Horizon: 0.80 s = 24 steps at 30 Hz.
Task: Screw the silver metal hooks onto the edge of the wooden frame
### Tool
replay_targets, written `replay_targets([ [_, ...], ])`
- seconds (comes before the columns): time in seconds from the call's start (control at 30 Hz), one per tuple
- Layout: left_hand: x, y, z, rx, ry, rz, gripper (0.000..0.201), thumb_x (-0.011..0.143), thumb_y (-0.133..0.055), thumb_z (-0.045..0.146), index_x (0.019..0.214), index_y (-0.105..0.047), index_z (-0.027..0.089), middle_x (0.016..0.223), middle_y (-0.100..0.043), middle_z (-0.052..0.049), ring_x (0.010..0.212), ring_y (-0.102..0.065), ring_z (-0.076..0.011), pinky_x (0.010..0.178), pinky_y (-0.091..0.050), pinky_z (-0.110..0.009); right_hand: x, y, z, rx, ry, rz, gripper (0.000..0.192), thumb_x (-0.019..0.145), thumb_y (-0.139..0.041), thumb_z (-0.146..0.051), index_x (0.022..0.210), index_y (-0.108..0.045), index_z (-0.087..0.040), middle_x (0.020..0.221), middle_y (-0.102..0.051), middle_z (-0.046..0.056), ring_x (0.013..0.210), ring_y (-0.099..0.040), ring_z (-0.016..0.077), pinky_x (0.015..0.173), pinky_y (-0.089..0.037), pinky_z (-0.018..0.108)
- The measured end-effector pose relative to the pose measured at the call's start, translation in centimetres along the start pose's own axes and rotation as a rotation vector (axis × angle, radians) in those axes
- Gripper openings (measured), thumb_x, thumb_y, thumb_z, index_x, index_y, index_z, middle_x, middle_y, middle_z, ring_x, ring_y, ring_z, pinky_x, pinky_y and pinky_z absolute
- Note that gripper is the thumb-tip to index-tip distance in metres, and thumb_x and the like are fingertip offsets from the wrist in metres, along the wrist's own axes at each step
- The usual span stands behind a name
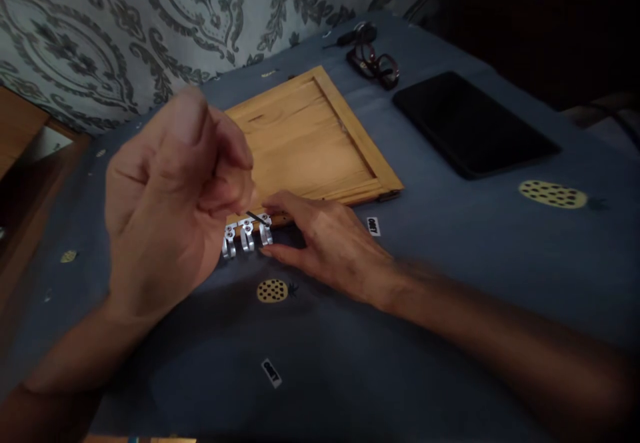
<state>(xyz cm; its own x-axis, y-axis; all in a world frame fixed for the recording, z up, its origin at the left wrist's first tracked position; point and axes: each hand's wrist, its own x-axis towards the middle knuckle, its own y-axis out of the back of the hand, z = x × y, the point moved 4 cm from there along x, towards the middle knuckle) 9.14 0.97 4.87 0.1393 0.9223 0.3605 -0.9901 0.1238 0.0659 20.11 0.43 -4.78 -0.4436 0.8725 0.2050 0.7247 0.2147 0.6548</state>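
Hooks half hidden; right hand grip closed on them; left hand blurred, pinch contents unclear.

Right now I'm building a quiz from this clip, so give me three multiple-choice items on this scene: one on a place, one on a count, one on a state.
1. Where do the eyeglasses lie?
A. beyond the wooden panel, near the wall
B. on the tablet
C. under the left hand

2. How many metal hooks show at the panel's near edge?
A. one
B. three
C. six

3. How is the left hand?
A. flat on the cloth
B. raised, fingers curled
C. gripping the tablet

Key: 1 A, they sit on the blue cloth past the panel; 2 B, three silver hooks side by side by the right hand; 3 B, it is lifted above the cloth.
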Motion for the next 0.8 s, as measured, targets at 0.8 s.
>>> replay_targets([
  [0.8,1.0,-0.9,-0.2,-0.191,-0.021,-0.245,0.059,0.098,-0.044,0.055,0.057,-0.059,0.015,0.038,-0.021,0.007,0.031,-0.016,-0.002,0.029,-0.013,-0.019,-0.1,0.1,0.0,0.016,0.009,-0.01,0.037,0.084,-0.076,-0.028,0.117,-0.059,-0.023,0.1,-0.076,0.003,0.09,-0.072,0.0211,0.076,-0.049,0.029],
])
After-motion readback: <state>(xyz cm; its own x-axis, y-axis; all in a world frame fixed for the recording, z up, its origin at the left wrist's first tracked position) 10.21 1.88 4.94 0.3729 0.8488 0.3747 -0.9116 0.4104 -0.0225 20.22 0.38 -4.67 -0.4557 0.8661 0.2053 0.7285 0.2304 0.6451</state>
